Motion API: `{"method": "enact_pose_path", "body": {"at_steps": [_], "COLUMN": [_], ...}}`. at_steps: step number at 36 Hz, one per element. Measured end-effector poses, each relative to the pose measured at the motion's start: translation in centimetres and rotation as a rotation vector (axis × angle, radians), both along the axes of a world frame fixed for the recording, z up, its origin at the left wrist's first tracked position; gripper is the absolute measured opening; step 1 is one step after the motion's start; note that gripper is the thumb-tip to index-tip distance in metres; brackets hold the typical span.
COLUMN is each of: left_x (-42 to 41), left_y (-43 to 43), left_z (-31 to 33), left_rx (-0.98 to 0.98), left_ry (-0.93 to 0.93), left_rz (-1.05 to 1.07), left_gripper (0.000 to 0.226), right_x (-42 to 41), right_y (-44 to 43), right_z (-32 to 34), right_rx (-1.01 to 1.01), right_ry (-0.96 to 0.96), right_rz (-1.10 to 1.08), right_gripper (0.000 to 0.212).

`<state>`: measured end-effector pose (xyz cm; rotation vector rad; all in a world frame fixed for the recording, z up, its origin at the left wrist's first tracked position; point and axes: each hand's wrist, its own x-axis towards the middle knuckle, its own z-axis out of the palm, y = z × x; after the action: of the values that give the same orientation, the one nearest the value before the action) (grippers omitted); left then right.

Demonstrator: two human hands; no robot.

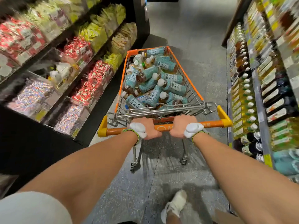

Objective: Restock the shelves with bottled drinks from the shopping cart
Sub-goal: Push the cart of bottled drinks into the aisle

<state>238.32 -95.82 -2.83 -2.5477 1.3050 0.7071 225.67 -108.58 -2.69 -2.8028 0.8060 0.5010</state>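
Note:
An orange-rimmed wire shopping cart [192,84] stands in the aisle straight ahead of me. It is piled with several bottled drinks [159,85] that have light blue labels and white caps, all lying on their sides. My left hand [146,127] grips the cart's orange handle bar [116,130] left of its middle. My right hand [183,125] grips the same bar just right of the middle. Both wrists carry a white device on a green-edged strap.
Drink shelves [252,101] full of upright bottles line the right side of the aisle. Black shelves with clear bins of wrapped sweets [90,83] run along the left. Grey floor [182,25] stretches ahead of the cart. My white shoe [175,205] shows at the bottom.

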Motion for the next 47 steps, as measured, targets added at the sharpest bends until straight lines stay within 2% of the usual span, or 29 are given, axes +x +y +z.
{"method": "enact_pose_path", "body": {"at_steps": [7,13,27,30,34,38,40,43,47], "left_x": [2.6,5.7,19.0,22.1,27.2,30.5,31.5,33.5,33.8], "left_y": [-8.0,-10.0,-7.6,-6.8,-5.9,-5.9,-6.2,-6.4,-6.4], "left_z": [-0.1,0.2,0.6,1.0,1.2,1.8,1.7,1.5,1.0], "left_rx": [-0.039,-0.056,-0.007,0.034,0.042,0.083,0.087,0.044,-0.073], "left_ry": [-0.098,-0.131,-0.151,-0.162,-0.227,-0.301,-0.336,-0.344,-0.302], "left_rz": [-0.048,-0.099,-0.389,-0.463,-0.546,-0.645,-0.611,-0.449,-0.288], "left_gripper": [0.060,0.053,0.060,0.055,0.048,0.033,0.027,0.044,0.050], "right_x": [2.7,5.0,14.8,17.4,21.9,25.4,26.6,28.6,30.4], "right_y": [-8.3,-9.5,-1.6,0.5,3.1,4.1,4.4,5.1,5.5], "right_z": [0.2,0.5,0.5,0.1,-0.4,-0.5,-0.5,0.3,0.7], "right_rx": [0.031,0.038,0.093,0.134,0.239,0.377,0.430,0.486,0.531], "right_ry": [-0.011,-0.034,0.003,-0.004,-0.015,-0.046,-0.064,-0.132,-0.384], "right_rz": [-0.038,-0.073,-0.352,-0.417,-0.497,-0.548,-0.559,-0.601,-0.704], "right_gripper": [0.027,0.026,0.031,0.026,0.029,0.030,0.029,0.025,0.030]}}
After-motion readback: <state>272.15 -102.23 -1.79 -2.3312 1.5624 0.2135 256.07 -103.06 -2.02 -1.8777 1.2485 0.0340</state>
